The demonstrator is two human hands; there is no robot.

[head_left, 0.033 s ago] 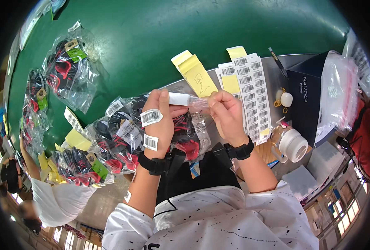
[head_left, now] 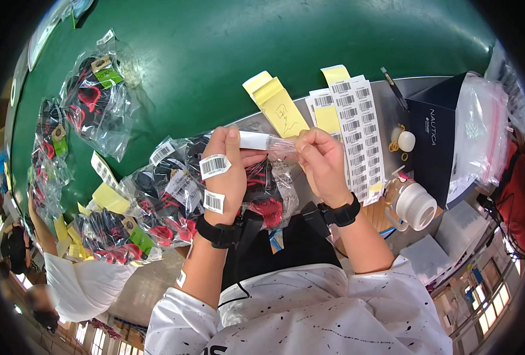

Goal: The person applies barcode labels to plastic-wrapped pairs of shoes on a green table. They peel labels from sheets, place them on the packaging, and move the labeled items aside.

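Nothing has visibly moved; left hand (head_left: 233, 158) pinches a white strip (head_left: 254, 140), right hand (head_left: 325, 164) film (head_left: 282, 148) between them, which overpulling could tear.

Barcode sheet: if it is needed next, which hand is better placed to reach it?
Probably the right hand, beside the barcode sheet; the left hand is farther off. The right pinches clear film, though.

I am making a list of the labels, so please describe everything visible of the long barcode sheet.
The long barcode sheet looks like white paper, printed with columns of black barcodes. It lies roughly flat beside the right hand; whether they touch is unclear. A yellow note meets its upper end; a small yellow piece sits near its lower end.
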